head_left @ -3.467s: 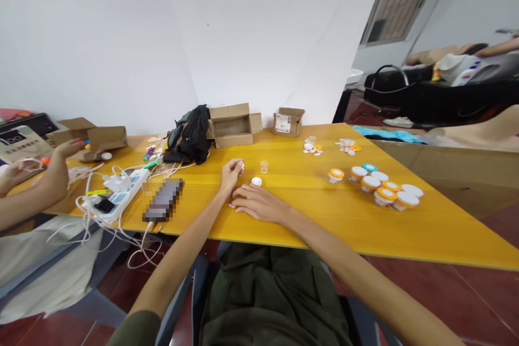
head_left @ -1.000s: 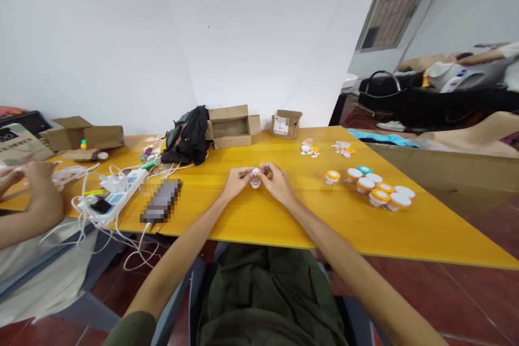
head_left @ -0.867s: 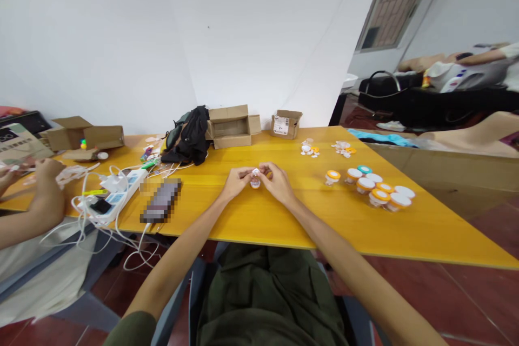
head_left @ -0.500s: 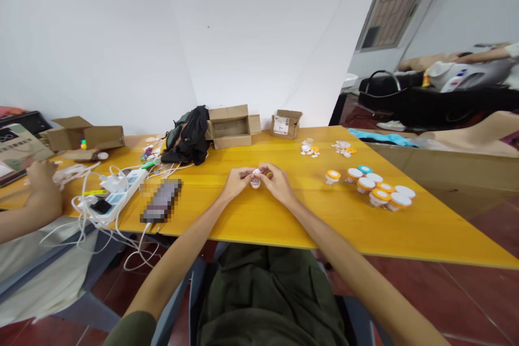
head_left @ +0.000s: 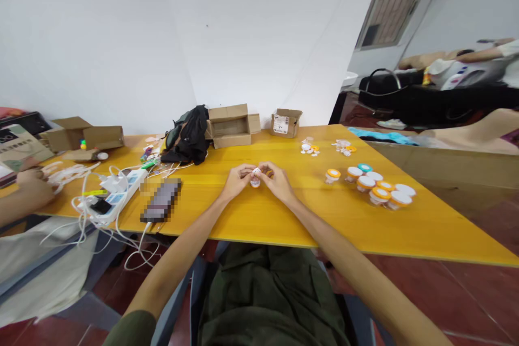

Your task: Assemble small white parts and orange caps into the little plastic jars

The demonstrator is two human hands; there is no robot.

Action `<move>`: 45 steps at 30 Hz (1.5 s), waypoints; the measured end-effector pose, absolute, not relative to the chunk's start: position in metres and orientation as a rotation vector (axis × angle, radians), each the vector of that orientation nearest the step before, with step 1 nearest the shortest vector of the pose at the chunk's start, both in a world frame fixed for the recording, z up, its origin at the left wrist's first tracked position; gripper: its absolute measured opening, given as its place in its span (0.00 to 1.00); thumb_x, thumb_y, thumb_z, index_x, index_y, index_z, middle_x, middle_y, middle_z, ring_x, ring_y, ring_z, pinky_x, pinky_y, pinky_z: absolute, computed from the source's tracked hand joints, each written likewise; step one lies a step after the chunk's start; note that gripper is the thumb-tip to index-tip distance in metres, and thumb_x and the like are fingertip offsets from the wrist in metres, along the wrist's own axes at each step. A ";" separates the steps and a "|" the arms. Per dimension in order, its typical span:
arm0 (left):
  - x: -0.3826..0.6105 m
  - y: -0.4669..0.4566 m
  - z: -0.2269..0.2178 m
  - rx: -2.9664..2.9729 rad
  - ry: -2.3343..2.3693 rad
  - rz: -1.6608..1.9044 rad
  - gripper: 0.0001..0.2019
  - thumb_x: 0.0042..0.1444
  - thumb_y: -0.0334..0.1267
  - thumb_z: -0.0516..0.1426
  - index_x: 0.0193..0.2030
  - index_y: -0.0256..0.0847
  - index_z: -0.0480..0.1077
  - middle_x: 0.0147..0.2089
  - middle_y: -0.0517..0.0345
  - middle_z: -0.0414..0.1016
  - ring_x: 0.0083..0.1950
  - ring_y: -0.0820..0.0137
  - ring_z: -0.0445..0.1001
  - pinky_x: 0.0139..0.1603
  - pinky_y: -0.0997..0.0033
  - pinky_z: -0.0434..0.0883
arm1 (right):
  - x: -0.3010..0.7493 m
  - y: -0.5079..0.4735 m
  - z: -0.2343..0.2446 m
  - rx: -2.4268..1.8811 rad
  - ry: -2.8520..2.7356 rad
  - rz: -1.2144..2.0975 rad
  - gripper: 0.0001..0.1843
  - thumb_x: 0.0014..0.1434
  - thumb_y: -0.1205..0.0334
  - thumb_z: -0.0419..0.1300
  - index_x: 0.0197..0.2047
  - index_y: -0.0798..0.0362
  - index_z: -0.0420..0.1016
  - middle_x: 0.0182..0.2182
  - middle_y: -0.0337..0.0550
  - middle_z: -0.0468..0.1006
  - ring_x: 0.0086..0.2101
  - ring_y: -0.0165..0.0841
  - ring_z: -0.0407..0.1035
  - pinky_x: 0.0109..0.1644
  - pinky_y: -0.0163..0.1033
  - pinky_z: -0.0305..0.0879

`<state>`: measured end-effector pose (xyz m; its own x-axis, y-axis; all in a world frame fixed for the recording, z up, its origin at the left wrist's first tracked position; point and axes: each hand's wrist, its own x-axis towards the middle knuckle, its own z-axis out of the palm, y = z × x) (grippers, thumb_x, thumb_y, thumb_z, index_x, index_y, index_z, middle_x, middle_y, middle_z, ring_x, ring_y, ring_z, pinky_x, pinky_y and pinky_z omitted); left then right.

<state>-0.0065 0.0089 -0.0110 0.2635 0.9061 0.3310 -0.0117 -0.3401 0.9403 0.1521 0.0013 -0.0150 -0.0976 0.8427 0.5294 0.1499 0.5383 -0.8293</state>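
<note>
While the left hand [head_left: 235, 183] and the right hand [head_left: 278, 181] pinch a small dotted white piece [head_left: 256, 171] (partly hidden by fingers) at the middle of the table [head_left: 300, 221], lidded cups [head_left: 366, 183] cluster right, a phone [head_left: 162, 203] and power strip [head_left: 137, 177] lie left, and a black bag [head_left: 190, 138] and open carton [head_left: 232, 140] stand far.

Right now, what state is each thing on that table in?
Small white dotted piece, held by left hand and right hand.
Clear cups with orange, white, teal tops, capped.
Left brown cardboard box, open.
Middle box, open.
Right box, unclear.
White plastic power strip, plugs inserted.
Dark rectangular phone, screen unreadable.
</note>
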 end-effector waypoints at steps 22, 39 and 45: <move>-0.004 0.007 -0.012 1.651 0.863 1.216 0.18 0.48 0.51 0.67 0.36 0.37 0.73 0.38 0.50 0.82 0.40 0.63 0.81 0.45 0.64 0.76 | 0.151 0.001 -0.014 -0.825 -1.494 0.797 0.12 0.50 0.50 0.65 0.27 0.50 0.72 0.26 0.38 0.77 0.28 0.33 0.70 0.31 0.37 0.65; -0.003 0.002 -0.008 1.663 0.851 1.278 0.12 0.50 0.44 0.65 0.31 0.39 0.69 0.30 0.58 0.79 0.33 0.68 0.79 0.41 0.67 0.75 | 0.154 0.004 -0.018 -0.735 -1.514 0.803 0.18 0.51 0.43 0.66 0.28 0.50 0.74 0.28 0.40 0.78 0.31 0.34 0.72 0.36 0.39 0.68; -0.003 0.002 -0.008 1.691 0.860 1.276 0.12 0.51 0.45 0.64 0.32 0.39 0.70 0.31 0.58 0.79 0.35 0.68 0.79 0.42 0.68 0.75 | 0.155 0.006 -0.018 -0.765 -1.514 0.851 0.17 0.50 0.44 0.68 0.31 0.50 0.75 0.28 0.39 0.78 0.31 0.34 0.72 0.36 0.38 0.68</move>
<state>-0.0034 0.0021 -0.0076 0.2497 0.8819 0.4000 0.0396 -0.4220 0.9057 0.1552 0.0060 -0.0177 -0.1065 0.8494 0.5170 -0.0002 0.5199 -0.8542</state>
